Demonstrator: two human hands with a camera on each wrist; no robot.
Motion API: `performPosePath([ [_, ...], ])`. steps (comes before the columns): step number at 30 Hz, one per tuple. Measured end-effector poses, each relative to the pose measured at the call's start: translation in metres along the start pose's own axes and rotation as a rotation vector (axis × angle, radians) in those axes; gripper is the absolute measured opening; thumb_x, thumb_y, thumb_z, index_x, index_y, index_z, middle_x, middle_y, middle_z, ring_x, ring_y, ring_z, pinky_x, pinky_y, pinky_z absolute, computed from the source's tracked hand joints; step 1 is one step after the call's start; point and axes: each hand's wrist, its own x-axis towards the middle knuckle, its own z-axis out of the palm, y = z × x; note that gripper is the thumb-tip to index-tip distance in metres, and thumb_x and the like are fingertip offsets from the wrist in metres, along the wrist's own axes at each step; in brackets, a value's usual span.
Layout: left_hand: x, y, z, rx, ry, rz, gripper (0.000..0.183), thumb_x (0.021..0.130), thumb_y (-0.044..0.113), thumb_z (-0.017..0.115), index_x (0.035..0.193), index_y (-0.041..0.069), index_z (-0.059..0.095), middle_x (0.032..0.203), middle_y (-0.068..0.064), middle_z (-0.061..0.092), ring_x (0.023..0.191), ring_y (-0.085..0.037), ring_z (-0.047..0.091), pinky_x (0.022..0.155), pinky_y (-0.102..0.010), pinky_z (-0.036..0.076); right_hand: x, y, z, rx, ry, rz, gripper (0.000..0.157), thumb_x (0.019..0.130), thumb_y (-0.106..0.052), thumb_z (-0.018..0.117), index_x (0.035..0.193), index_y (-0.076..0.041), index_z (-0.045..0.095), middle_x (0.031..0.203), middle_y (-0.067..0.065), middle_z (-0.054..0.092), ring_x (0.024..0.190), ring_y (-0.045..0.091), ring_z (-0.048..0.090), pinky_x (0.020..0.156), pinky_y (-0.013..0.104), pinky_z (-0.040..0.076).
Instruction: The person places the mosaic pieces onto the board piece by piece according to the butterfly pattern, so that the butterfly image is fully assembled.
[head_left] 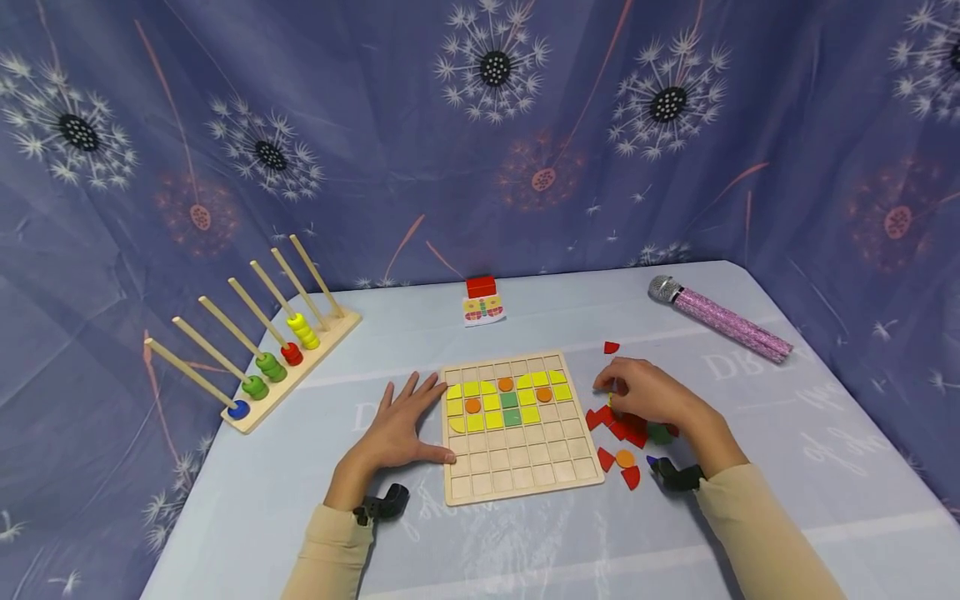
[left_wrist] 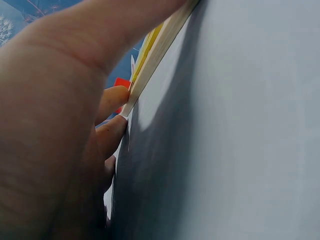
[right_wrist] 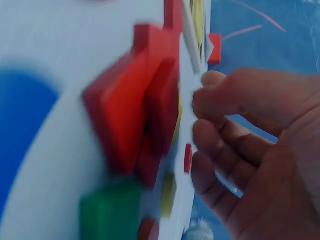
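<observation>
A square wooden grid board (head_left: 525, 459) lies mid-table, with yellow tiles (head_left: 491, 401), orange discs (head_left: 472, 406) and green squares (head_left: 510, 400) in its upper rows. My left hand (head_left: 401, 429) is spread along the board's left side, its thumb and fingertips touching the edge. To the right of the board, my right hand (head_left: 651, 392) hovers over a loose pile of red pieces (head_left: 621, 427). In the right wrist view its fingers (right_wrist: 207, 135) are loosely bent, the thumb close to the index finger, and no piece shows between them.
Near the pile lie a green piece (head_left: 660, 433), an orange disc (head_left: 625, 458) and single red pieces (head_left: 611, 347). A picture card (head_left: 483, 310) leans on a red block (head_left: 481, 287) at the back. A peg stacker (head_left: 300, 367) stands left; a pink microphone (head_left: 723, 321) lies right.
</observation>
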Motion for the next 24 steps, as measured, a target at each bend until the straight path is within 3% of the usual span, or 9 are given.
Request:
performPosePath([
  [5,0.0,0.0,0.0,0.004,-0.004,-0.01,0.12,0.053,0.085,0.067,0.152,0.027,0.031,0.159,0.005,0.017,0.146,-0.023,0.002,0.113,-0.053,-0.008,-0.005,0.011,0.0,-0.017,-0.026,0.052,0.026,0.079,-0.009,0.074,0.104,-0.013,0.072,0.091,-0.001,0.06,0.082,0.019,0.052,0.074,0.032,0.05],
  [16,0.001,-0.001,0.001,0.016,-0.006,-0.003,0.121,0.053,0.086,0.066,0.152,0.027,0.03,0.159,0.005,0.017,0.146,-0.022,0.001,0.113,-0.054,-0.006,-0.01,0.021,0.001,-0.027,0.023,0.06,0.038,0.076,-0.01,0.078,0.112,-0.008,0.067,0.091,0.0,0.057,0.082,0.02,0.051,0.076,0.036,0.051],
  [24,0.0,0.0,0.0,-0.001,0.003,0.001,0.121,0.052,0.085,0.067,0.152,0.025,0.033,0.158,0.003,0.019,0.146,-0.024,0.003,0.112,-0.056,-0.006,-0.009,0.016,0.002,-0.013,0.042,0.022,0.032,0.076,-0.011,0.076,0.108,-0.011,0.071,0.089,0.0,0.058,0.079,0.019,0.051,0.07,0.032,0.049],
])
